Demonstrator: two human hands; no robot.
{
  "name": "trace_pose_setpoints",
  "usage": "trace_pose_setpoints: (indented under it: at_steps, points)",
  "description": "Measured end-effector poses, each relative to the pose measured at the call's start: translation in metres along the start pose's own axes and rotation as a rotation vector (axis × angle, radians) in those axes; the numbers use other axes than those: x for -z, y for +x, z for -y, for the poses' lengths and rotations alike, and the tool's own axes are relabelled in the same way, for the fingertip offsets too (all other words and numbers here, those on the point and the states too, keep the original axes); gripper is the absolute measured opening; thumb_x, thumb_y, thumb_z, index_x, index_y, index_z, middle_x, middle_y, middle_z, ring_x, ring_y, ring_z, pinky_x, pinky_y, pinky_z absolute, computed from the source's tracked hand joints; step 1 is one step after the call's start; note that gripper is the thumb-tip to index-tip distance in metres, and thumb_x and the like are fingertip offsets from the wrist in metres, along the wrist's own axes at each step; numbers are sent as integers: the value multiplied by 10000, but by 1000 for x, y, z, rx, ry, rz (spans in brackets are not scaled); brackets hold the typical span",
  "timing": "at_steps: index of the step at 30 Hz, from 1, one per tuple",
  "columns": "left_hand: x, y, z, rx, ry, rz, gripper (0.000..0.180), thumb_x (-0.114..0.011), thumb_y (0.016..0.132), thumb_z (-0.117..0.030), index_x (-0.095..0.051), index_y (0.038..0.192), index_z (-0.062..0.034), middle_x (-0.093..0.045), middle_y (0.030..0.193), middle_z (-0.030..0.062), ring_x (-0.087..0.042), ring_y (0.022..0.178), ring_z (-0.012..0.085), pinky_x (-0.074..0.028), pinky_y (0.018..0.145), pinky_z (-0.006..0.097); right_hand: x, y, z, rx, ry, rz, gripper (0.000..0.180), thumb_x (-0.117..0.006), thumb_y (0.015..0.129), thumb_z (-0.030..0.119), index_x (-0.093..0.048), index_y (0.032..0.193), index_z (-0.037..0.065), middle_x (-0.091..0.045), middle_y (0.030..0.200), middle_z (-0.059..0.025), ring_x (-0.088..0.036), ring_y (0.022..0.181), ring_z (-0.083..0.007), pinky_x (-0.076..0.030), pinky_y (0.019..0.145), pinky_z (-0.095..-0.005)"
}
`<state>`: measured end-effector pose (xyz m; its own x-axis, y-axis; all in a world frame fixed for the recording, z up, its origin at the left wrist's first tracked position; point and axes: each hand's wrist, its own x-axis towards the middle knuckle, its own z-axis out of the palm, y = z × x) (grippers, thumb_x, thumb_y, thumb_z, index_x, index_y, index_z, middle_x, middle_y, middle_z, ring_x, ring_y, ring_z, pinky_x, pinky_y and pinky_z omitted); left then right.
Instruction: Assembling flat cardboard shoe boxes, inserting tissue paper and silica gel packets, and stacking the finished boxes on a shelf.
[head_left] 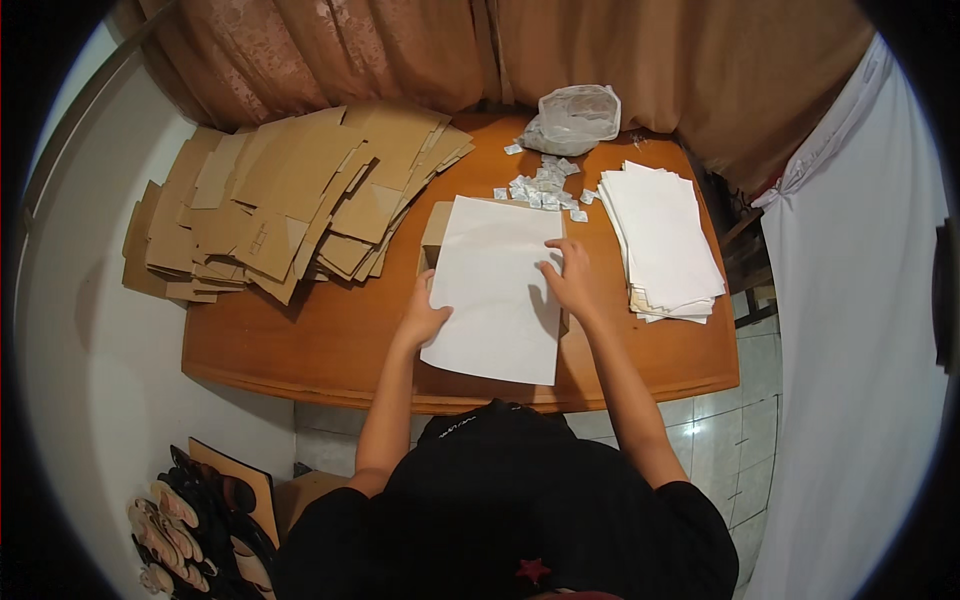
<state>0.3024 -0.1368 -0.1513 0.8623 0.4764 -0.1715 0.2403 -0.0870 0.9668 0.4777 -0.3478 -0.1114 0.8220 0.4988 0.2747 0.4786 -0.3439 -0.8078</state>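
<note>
A large sheet of white paper (495, 290) lies over a brown cardboard box (437, 228) in the middle of the table; most of the box is hidden under it. My left hand (424, 318) is at the sheet's left edge, thumb on top and fingers along the side, apparently gripping it. Over the right edge hovers my right hand (570, 278), thumb and fingers apart, casting a shadow on the paper. Just beyond the sheet lie several small white sachets (545, 185).
A wide heap of flat cardboard pieces (290, 195) covers the table's left side. To the right is a stack of white paper (668, 240). A clear plastic bag (575, 118) of sachets stands at the back, before brown curtains (400, 50). Shoes (170, 530) stand at lower left.
</note>
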Motion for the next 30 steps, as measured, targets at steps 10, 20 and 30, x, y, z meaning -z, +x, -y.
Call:
trace_pose_setpoints:
  at_steps: [10, 20, 30]
  points:
    - [-1, -35, -86, -189, 746, 6, 486, -654, 758, -292, -530, 1171, -69, -432, 1301, 185, -410, 1183, 359, -385, 941, 401, -56, 39, -5, -29, -512, 358, 340, -549, 822, 280, -555, 1157, 225, -405, 1330, -105, -304, 1266, -350, -221, 988, -630]
    - [-47, 26, -40, -170, 1012, 671, 779, -396, 749, -724, -385, 1351, -231, -173, 1460, 168, -109, 1346, 396, -136, 1035, 597, -77, 46, -6, -86, -613, 383, 405, -506, 853, 334, -489, 1247, 245, -364, 1369, -110, -270, 1287, -363, -165, 996, -656]
    - [-54, 65, -14, 64, 1126, 765, 932, -495, 665, -752, -234, 1413, -260, 15, 1493, 125, 8, 1361, 374, -107, 1035, 598, -79, 63, -8, -54, -604, 426, 444, -563, 819, 334, -482, 1246, 243, -350, 1374, -114, -267, 1282, -375, -172, 997, -650]
